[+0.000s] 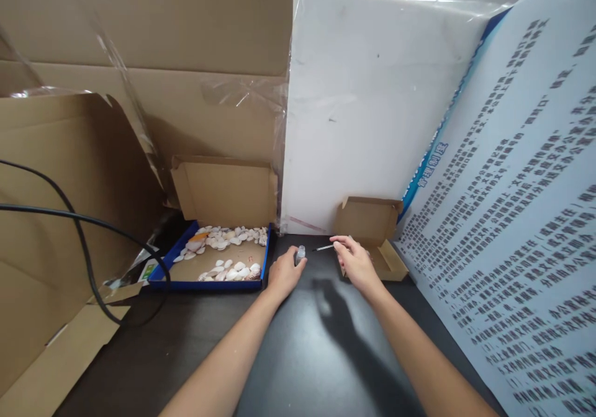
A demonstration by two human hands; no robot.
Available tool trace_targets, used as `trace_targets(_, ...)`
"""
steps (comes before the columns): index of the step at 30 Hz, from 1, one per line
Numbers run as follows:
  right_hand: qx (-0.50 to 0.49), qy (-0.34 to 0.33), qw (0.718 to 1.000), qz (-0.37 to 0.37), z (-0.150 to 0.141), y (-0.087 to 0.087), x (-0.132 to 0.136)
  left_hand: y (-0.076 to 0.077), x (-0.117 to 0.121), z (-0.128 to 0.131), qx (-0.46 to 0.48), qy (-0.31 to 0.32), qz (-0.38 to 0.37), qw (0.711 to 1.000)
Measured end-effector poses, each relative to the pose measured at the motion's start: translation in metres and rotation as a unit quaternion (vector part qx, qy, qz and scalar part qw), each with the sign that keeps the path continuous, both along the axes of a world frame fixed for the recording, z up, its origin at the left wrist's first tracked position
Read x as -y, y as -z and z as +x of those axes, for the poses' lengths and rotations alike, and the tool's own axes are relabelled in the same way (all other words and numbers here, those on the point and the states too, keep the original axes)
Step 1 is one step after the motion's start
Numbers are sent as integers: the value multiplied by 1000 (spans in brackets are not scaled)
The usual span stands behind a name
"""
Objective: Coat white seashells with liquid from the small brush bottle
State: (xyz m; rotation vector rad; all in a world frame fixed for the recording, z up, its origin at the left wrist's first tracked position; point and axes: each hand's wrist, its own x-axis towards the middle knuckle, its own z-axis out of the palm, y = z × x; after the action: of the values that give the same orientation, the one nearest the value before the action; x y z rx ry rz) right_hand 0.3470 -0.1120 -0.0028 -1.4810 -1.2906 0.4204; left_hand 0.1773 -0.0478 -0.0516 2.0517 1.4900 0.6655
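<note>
- The left hand [283, 274] is gripping a small, clear, seemingly glass bottle [301, 254] beside the blue-rimmed shell tray [205, 285]; loosening fingers could be tipping it.
- The right hand [356, 265] is pinching a thin, dark-tipped stick [325, 247] near the brown cardboard box [395, 265]; wobbling could be knocking the bottle.

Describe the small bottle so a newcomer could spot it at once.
On the dark table, find the blue-edged box of shells. Just right of it in the view, the left hand holds the small bottle. It is stubby and pale grey, unlike the thin, dark-tipped stick in the right hand.
</note>
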Motion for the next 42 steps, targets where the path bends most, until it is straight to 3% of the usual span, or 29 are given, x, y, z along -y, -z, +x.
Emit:
trace_targets(4, -68, -25, 997, -35, 2, -2, 11, -3, 3, -3, 38, -5, -15, 999)
trace_targets(8, -111, -30, 992, -50, 0, 4, 26, -4, 22, -13, 101, 5, -41, 994)
trace_targets(14, -160, -41, 984, -65, -14, 38, 58, 6, 57, -35, 211, 76, -111, 968)
trace_targets(20, -154, -73, 984, -58, -27, 60, 69, 10, 52, -44, 289, 136, -218, 922)
trace_targets(27, -96, -87, 990, -56, -24, 67, 71, 11, 48, -46, 310, 156, -288, 892)
trace_targets(42, -10, -101, 995, -6, -25, 62, 74, -2, 53, -46, 266, 160, -300, 902)
